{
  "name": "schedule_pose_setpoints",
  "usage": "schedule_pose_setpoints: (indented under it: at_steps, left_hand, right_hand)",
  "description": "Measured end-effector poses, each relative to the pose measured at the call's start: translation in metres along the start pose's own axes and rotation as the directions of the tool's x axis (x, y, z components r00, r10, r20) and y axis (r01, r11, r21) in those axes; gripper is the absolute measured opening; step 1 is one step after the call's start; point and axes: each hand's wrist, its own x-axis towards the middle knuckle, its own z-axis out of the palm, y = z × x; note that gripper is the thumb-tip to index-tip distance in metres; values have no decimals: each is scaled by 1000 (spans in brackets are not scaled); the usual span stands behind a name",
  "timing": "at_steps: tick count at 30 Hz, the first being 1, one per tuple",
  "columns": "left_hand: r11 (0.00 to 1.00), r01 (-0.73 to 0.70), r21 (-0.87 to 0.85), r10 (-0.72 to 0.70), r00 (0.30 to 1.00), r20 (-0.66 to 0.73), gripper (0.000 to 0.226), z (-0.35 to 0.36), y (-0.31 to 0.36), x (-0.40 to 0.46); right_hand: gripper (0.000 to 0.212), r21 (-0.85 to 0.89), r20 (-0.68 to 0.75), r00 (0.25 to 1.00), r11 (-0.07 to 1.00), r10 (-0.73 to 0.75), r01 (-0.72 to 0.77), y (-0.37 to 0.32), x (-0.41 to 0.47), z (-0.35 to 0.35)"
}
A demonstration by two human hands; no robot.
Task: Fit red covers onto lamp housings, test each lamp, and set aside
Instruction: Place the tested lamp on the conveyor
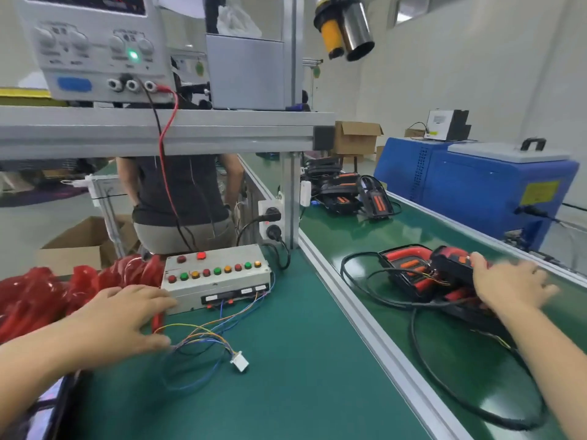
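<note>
Lamp housings [409, 274], black with red covers fitted, lie in a small heap on the green belt [349, 281] at the right, with black cables [422, 354] looped around them. The right hand [511, 287] rests on the nearest housing, fingers spread over its top; its grip looks loose, and whether it clasps the housing I cannot tell. The left hand [127, 315] lies flat and open on the green tabletop [286, 376], fingertips against a grey test box [216, 277] with coloured buttons. Thin coloured wires [203, 341] run from the box to a white plug [239, 361]. Loose red covers [38, 296] are piled left of the box. More housings [346, 195] sit farther along the belt.
</note>
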Motion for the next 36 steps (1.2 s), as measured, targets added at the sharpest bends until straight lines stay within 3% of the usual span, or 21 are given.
schedule_pose_setpoints:
  at_steps: [1, 3, 5, 7, 11, 16, 18, 20, 23, 26, 29, 33, 36]
  left_hand:
    - [1000, 16, 7, -16, 1000, 5, 65, -7, 2, 1]
    - [999, 52, -15, -52, 999, 2, 49, -19, 12, 2]
    - [996, 90, -16, -90, 996, -23, 30, -26, 25, 4]
    - [990, 136, -24, -137, 988, -73, 25, -30, 37, 3]
    - [953, 280, -115, -299, 932, -206, 30, -44, 39, -9]
    - [903, 378, -205, -430, 813, -393, 31, -72, 26, -23]
    - [890, 423, -173, -457, 818, -349, 28, -78, 21, -29]
    - [872, 467, -147, -488, 847, -210, 13, -77, 13, -37]
    - [835, 508, -213, -523, 852, -19, 10, -63, -5, -50]
    - [743, 500, -444, -542, 840, 38, 24, -49, -11, -54]
    - [657, 481, -581, -570, 821, 34, 33, -41, -8, -54]
    - [665, 562, -492, -593, 798, 109, 40, -22, -7, -58]
    - [679, 622, -390, -622, 769, 145, 39, -14, -11, -65]
  right_hand:
    - [56, 4, -96, 986, 991, -133, 134, -8, -14, -1]
    - [28, -31, -219, 867, 891, -448, 453, -31, -58, -6]
    - [23, -79, -176, 698, 717, -694, 693, -58, -114, -12]
    - [27, -19, -20, 538, 539, -843, 842, -81, -169, -8]
    - [31, 294, 144, 313, 342, -939, 892, -103, -246, 14]
    - [33, 375, 291, 191, 295, -938, 879, -121, -291, 28]
    - [31, 435, 286, 153, 271, -946, 859, -128, -303, 28]
    - [29, 486, 270, 118, 241, -956, 840, -133, -312, 23]
    - [23, 592, 292, 77, 243, -953, 769, -138, -322, 16]
    - [11, 817, 402, 43, 380, -914, 433, -149, -340, 7]
    - [16, 811, 584, -81, 581, -807, 59, -163, -368, 1]
    - [40, 699, 661, -243, 700, -710, -144, -180, -403, -5]
    - [40, 631, 693, -234, 731, -682, -260, -190, -422, -4]
